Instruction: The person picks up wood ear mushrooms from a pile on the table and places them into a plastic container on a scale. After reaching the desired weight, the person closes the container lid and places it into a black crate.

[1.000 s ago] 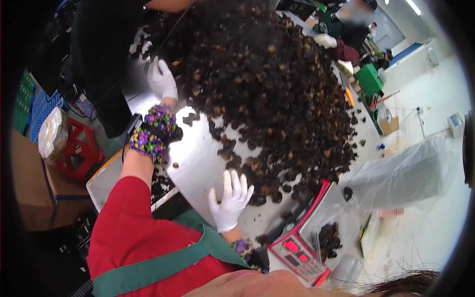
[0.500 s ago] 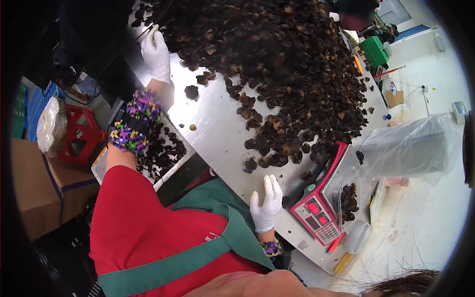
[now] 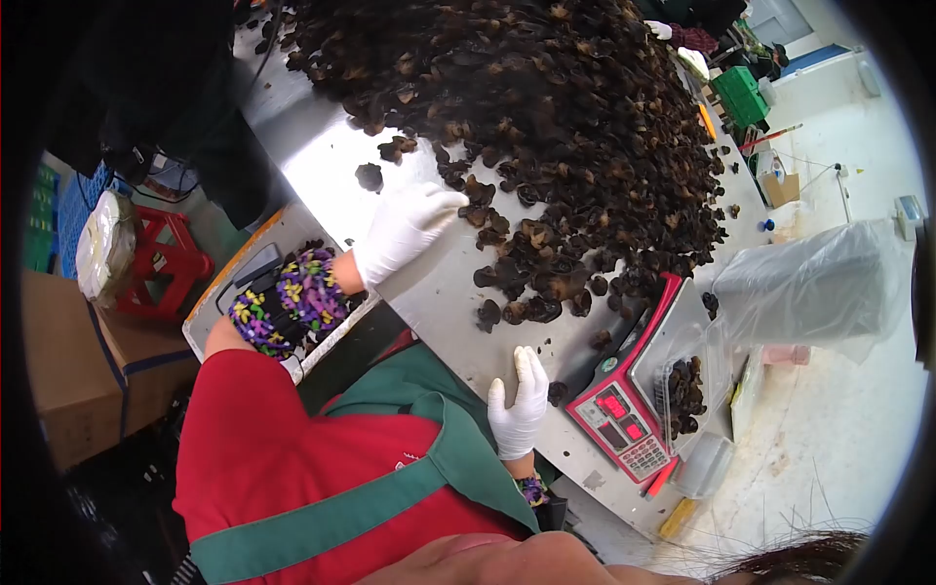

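A big heap of dark dried mushrooms (image 3: 556,107) covers the steel table (image 3: 322,161). My left hand (image 3: 405,229), in a white glove with a flowered sleeve cover, reaches across the table; its fingertips touch loose pieces at the heap's near edge, and it grips nothing. My right hand (image 3: 517,400), also in a white glove, lies flat on the table's near edge with fingers a little apart. It rests just left of a red scale (image 3: 624,419) and next to one stray mushroom piece (image 3: 557,392).
A clear tray (image 3: 682,390) with some mushrooms sits on the scale. A clear plastic bag (image 3: 809,292) lies beyond it. A low tray (image 3: 244,283) of mushrooms stands under my left forearm. A red stool (image 3: 156,263), cardboard box (image 3: 68,370) and a person in dark clothes (image 3: 175,88) are at left.
My left hand has come back from the heap's far left edge to its near edge, closer to me. My right hand has barely shifted.
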A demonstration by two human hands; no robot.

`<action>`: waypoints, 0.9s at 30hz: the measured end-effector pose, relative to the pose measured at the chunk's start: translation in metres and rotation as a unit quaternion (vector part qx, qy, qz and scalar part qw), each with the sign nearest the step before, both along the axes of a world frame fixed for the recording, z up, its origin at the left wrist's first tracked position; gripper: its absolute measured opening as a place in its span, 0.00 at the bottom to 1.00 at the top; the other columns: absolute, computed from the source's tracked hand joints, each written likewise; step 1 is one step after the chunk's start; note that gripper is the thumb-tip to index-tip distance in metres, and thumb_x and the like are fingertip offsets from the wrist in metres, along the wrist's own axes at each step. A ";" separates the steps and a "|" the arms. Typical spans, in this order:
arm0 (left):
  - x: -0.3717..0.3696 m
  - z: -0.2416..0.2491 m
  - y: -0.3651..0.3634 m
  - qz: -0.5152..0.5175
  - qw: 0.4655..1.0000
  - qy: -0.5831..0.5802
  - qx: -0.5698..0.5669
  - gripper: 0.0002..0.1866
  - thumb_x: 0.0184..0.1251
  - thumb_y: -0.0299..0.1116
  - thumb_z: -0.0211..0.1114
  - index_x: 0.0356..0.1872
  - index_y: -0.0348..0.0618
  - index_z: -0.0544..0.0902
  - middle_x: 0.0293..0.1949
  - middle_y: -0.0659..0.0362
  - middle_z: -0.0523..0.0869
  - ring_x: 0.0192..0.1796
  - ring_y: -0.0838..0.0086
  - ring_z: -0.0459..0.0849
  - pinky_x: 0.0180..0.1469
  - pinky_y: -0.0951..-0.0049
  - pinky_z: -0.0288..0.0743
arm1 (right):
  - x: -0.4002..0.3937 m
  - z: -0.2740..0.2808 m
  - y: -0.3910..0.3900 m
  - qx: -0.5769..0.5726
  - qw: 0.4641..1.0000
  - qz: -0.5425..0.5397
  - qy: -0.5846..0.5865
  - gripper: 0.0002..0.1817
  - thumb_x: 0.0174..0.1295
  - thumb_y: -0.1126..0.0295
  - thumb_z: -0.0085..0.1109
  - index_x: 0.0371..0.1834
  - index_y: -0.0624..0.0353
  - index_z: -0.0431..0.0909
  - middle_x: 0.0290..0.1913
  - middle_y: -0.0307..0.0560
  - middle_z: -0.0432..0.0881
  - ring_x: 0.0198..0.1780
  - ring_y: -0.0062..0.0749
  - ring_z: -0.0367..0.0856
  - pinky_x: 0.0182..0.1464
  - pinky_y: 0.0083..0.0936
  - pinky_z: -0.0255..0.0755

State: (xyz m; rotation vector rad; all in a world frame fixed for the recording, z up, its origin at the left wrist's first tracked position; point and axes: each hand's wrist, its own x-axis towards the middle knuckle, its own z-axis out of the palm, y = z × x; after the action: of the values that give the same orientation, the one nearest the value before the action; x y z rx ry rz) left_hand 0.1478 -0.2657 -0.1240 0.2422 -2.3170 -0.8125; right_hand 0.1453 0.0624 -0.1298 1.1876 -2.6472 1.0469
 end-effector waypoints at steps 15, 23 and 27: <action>-0.025 0.026 0.016 -0.012 0.993 -0.077 -0.083 0.07 0.70 0.34 0.65 0.45 0.46 0.86 0.36 0.54 0.86 0.40 0.61 0.87 0.42 0.65 0.79 | -0.008 -0.007 0.005 -0.035 0.999 0.008 -0.017 0.28 0.56 0.74 0.66 0.64 0.58 0.80 0.64 0.55 0.77 0.64 0.51 0.77 0.66 0.42 0.70; -0.058 0.026 0.006 0.001 0.992 -0.089 -0.086 0.06 0.68 0.35 0.65 0.42 0.49 0.86 0.36 0.55 0.84 0.40 0.59 0.86 0.43 0.62 0.79 | -0.009 -0.010 0.007 -0.066 0.997 0.008 -0.033 0.27 0.56 0.74 0.65 0.63 0.58 0.80 0.64 0.55 0.78 0.63 0.51 0.77 0.66 0.42 0.70; -0.066 0.033 0.005 -0.015 0.967 -0.158 -0.199 0.09 0.62 0.38 0.67 0.38 0.47 0.85 0.34 0.55 0.83 0.39 0.57 0.85 0.43 0.60 0.80 | -0.009 -0.010 0.006 -0.070 0.997 0.012 -0.022 0.26 0.57 0.75 0.64 0.62 0.58 0.80 0.63 0.56 0.78 0.62 0.52 0.77 0.65 0.43 0.71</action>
State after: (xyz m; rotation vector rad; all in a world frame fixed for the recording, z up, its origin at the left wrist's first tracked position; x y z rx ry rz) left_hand 0.0817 -0.2602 -0.0910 0.1658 -2.7282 -0.3214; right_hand 0.1361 0.0685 -0.1398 1.1845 -2.5476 1.2549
